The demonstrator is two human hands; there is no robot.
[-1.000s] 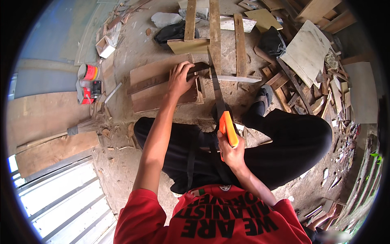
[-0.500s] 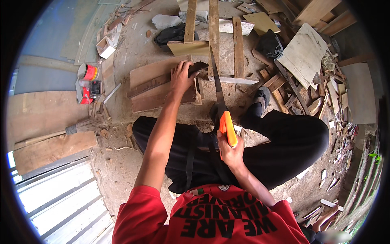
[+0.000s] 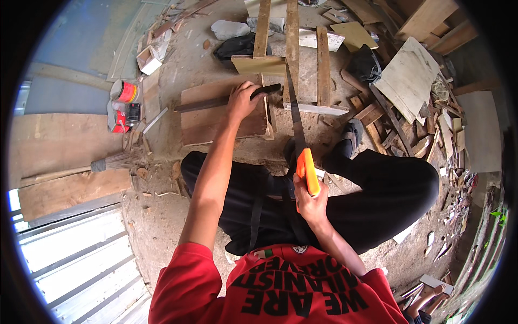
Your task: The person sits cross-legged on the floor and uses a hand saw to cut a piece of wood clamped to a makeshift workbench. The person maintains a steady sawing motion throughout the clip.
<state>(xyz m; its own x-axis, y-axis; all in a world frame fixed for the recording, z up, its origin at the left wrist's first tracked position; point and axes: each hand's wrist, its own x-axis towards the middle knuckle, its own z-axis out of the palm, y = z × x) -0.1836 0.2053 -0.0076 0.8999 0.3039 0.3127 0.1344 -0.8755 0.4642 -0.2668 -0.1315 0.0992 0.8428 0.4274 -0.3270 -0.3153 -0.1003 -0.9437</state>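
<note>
My left hand (image 3: 244,102) is closed around a dark, narrow wooden strip (image 3: 210,103), which lies crosswise over a brown wooden box (image 3: 216,127) on the ground. The strip's right end sticks out past my fingers. My right hand (image 3: 312,198) grips a handsaw (image 3: 307,162) by its orange handle. Its long blade points away from me, with the tip over the middle bar of a wooden frame (image 3: 292,54). The blade is apart from the strip, a little to its right. I cannot tell whether the saw tip touches the bar.
Scrap wood (image 3: 372,116) is heaped at the right, beside a pale sheet (image 3: 407,80). Paint cans (image 3: 124,91) and a broom (image 3: 110,162) lie at the left. Another person's hands (image 3: 431,298) show at the lower right. My legs are folded close by.
The left end of the strip has swung away from me, so it lies more level across the box. The saw stays in my right hand, nearly unmoved. Another person's hands now show at lower right.
</note>
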